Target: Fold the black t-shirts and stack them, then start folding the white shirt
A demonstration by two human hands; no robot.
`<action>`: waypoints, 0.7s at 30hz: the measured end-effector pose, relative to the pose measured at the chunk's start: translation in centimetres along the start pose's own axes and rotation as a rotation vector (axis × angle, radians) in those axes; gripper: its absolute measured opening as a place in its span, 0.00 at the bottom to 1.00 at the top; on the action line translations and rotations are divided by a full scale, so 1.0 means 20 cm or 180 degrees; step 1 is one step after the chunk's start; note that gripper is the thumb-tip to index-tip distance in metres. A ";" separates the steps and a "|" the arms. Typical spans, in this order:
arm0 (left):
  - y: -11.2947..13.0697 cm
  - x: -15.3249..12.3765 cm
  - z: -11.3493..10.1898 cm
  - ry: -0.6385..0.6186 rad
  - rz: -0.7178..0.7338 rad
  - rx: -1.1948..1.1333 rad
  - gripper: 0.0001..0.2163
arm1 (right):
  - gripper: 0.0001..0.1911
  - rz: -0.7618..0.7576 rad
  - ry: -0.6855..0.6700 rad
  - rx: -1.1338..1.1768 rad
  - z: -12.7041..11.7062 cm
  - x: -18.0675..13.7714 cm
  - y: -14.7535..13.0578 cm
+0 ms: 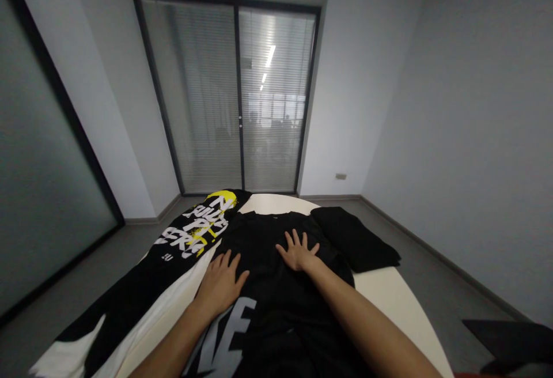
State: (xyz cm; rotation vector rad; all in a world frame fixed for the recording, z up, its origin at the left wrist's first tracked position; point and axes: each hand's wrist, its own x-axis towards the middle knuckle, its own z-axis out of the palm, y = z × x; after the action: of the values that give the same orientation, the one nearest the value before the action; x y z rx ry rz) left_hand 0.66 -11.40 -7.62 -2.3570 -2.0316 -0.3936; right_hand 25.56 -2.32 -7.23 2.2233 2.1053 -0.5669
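Observation:
A black T-shirt (276,286) with large grey letters lies spread on the table, its neckline at the far end. My left hand (222,277) rests flat on its left side, fingers apart, just above the grey print. On the upper right part of the shirt lies my right hand (297,251), palm down with the fingers spread wide. Neither hand grips anything. Folds show in the cloth between my forearms, and the near end of the shirt runs out of view at the bottom.
Left of the shirt lies a black garment (147,274) with white and yellow print, white cloth beside it. A folded black garment (356,239) sits at the right on the pale rounded table (406,309). Beyond stand glass doors (239,95) with blinds. A dark object (510,340) is at lower right.

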 end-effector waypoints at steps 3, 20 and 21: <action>-0.05 0.06 0.06 -0.0056 0.0110 -0.0115 0.29 | 0.41 -0.0117 0.0190 0.0034 0.01 0.07 0.01; -0.02 0.01 -0.08 -0.0095 -0.0054 -0.0319 0.26 | 0.39 -0.0351 0.0636 0.0016 -0.02 -0.12 0.15; -0.02 0.00 -0.07 -0.0166 -0.0025 -0.0276 0.28 | 0.41 -0.0252 0.0440 0.0028 -0.01 -0.14 0.15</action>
State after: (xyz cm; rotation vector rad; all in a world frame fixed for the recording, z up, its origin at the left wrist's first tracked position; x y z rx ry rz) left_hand 0.10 -11.65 -6.28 -2.4343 -2.0883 -0.4338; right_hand 28.55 -5.14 -7.01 2.2537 2.2692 -0.4383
